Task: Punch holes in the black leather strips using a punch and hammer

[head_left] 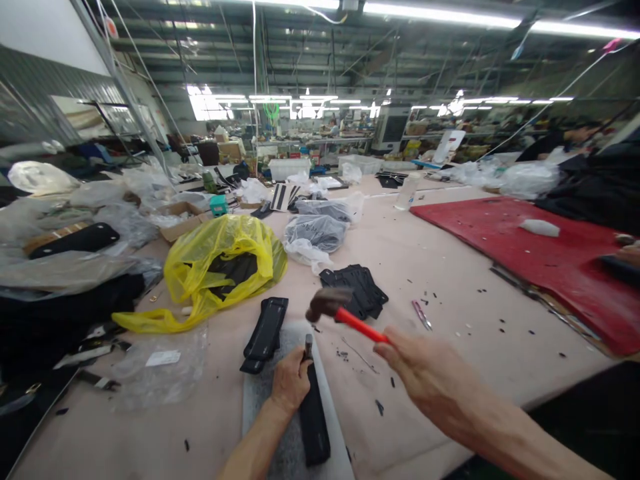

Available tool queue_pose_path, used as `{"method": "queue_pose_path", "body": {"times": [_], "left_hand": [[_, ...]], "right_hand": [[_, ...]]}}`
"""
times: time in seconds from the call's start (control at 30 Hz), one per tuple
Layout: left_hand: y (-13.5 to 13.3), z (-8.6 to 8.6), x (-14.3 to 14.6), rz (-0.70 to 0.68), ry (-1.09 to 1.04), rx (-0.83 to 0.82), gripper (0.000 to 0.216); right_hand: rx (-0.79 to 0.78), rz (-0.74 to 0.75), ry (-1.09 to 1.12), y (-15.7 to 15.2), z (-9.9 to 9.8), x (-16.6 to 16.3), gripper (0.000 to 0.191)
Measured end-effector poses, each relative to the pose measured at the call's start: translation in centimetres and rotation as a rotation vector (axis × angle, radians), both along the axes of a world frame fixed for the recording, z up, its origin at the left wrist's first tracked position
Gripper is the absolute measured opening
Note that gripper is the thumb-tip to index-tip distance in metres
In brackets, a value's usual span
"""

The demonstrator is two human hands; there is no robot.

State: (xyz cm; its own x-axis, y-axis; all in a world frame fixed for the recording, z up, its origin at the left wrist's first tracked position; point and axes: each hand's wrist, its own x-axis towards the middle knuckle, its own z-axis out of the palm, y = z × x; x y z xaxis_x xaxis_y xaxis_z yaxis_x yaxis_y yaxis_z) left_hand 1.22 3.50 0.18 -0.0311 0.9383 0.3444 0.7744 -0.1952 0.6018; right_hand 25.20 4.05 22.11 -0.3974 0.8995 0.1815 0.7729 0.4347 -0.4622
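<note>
My right hand (407,357) grips a hammer (357,325) by its orange-red handle. Its dark head is raised, a little above and right of a metal punch (309,345). Closed around that punch, my left hand (291,379) holds it upright at the far end of a long black strip (314,427). The strip lies on a grey-white slab (280,433). Overlapping the slab's far left corner is a small stack of black pieces (267,330). Behind the hammer head sits a pile of similar black pieces (356,290).
A yellow plastic bag (230,247) with dark contents stands at the left, near clear plastic bags (320,230). Pink-handled snips (421,315) and small black scraps lie to the right. A red board (520,243) covers the far right; another person's hand (630,253) shows there.
</note>
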Motion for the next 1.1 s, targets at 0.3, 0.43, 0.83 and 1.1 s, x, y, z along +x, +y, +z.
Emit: {"method": "queue_pose_path", "body": {"times": [0.3,0.43,0.83,1.1], "left_hand": [[0.2,-0.3,-0.1,0.000,0.021,0.043,0.016],[0.4,-1.0,-0.3,-0.002,-0.043,0.064,0.018],[0.6,-1.1,-0.8,-0.020,-0.066,0.043,0.018],[0.8,0.0,-0.6,0.027,-0.149,-0.083,0.022]], "right_hand": [[-0.038,0.038,-0.002,-0.1,-3.3,1.1,0.030],[-0.318,-0.251,0.169,1.4,-6.4,4.4,0.035],[0.042,-0.409,-0.187,-0.8,-17.4,4.3,0.035],[-0.196,0.109,-0.010,-6.2,-18.4,-8.6,0.067]]}}
